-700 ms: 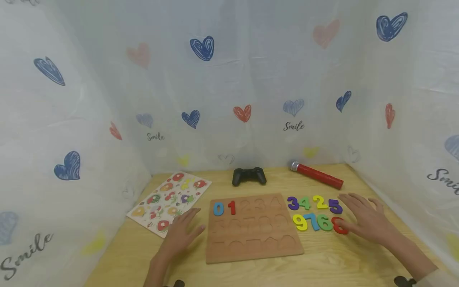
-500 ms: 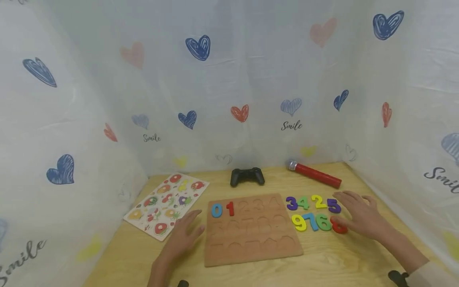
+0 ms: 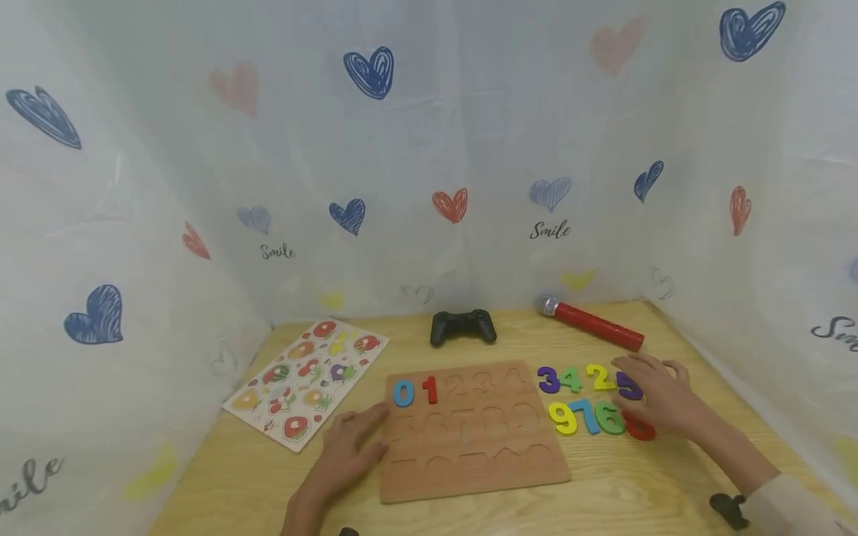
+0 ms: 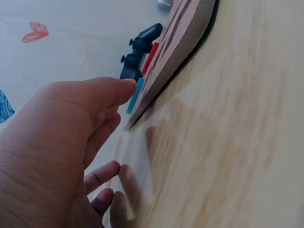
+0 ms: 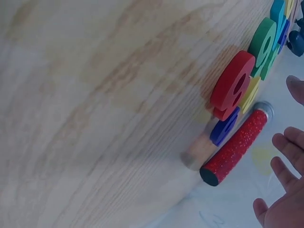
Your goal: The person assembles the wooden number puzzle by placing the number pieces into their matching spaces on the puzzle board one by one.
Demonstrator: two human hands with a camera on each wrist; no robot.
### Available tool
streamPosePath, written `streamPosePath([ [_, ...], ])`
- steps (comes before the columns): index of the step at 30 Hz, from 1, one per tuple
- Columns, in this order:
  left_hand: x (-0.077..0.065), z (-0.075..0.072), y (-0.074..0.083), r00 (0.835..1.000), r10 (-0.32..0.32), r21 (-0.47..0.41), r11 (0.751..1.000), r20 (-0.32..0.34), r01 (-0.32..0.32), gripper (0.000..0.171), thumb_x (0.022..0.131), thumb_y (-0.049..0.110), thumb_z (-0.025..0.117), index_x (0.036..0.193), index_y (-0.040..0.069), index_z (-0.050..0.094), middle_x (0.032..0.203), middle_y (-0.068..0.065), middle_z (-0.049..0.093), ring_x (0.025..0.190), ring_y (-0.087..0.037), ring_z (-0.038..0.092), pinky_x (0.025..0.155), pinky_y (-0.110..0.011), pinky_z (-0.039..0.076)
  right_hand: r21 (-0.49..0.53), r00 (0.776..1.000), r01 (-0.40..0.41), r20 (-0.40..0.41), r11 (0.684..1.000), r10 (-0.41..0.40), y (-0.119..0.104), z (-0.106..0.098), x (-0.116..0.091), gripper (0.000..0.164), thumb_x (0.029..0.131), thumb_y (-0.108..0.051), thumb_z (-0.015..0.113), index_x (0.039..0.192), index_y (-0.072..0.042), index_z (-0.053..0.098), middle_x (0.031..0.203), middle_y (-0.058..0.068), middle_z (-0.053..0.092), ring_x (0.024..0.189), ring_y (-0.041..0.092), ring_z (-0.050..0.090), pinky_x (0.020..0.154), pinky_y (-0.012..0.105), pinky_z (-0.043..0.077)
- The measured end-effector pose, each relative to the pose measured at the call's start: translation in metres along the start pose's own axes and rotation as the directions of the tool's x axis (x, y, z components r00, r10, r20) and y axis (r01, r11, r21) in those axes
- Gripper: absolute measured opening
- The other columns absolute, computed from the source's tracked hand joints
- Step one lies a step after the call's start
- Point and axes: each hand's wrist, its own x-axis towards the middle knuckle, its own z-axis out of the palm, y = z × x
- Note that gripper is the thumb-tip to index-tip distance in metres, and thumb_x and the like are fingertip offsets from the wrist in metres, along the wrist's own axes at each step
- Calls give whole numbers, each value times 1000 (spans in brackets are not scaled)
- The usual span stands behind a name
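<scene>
My left hand point(image 3: 343, 450) is at the left edge of a brown wooden puzzle board point(image 3: 469, 479), fingers loosely extended and holding nothing; whether it touches the edge I cannot tell. A blue number 0 point(image 3: 404, 393) and a red number 1 point(image 3: 430, 390) sit in the board's top row. Over the purple 5 point(image 3: 628, 385) and red 8 point(image 3: 639, 426) hovers my right hand point(image 3: 660, 398), partly covering both. The right wrist view shows its spread fingers point(image 5: 285, 175) above the wood, apart from the red 8 point(image 5: 232, 85).
Purple 3 point(image 3: 548, 380), green 4 point(image 3: 570, 380), yellow 2 point(image 3: 599, 377), yellow 9 point(image 3: 562, 418), blue 7 point(image 3: 587, 417) and green 6 point(image 3: 609, 418) lie right of the board. Behind are a black game controller point(image 3: 462, 327) and red microphone point(image 3: 596, 325); a fruit puzzle board point(image 3: 308, 380) lies left.
My right hand has moved left, further over the purple 5 and red 8. My left hand has come closer to the board's left edge. The head view has shifted slightly.
</scene>
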Motion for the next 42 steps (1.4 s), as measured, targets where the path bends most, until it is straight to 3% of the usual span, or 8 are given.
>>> streamPosePath([
  [8,-1,0,3,1000,-16,21,1000,-9,17,54,95,49,64,146,35,52,145,15,53,119,-20,42,98,-57,34,21,998,-7,60,1000,5,3,0,11,63,81,-27,84,132,-1,58,132,24,58,128,46,39,91,73,20],
  [17,-2,-2,3,1000,3,57,998,11,-4,50,96,48,62,143,31,57,152,14,46,118,-18,40,97,-53,31,11,990,-48,133,999,46,11,8,20,64,82,-30,82,133,-1,57,133,26,56,128,47,37,91,73,20],
  [32,-3,0,3,1000,10,55,998,-2,-9,49,95,46,64,141,30,59,151,14,47,113,-14,39,95,-48,31,61,979,-42,200,997,29,24,20,33,67,81,-37,83,132,-1,59,136,26,55,133,48,34,95,74,16],
  [42,0,1,5,997,68,77,995,-35,-66,47,95,44,65,140,28,61,149,13,50,109,-13,40,90,-45,30,62,967,-48,255,997,31,35,24,40,57,81,-38,81,125,-7,66,136,29,54,131,49,37,92,75,18],
])
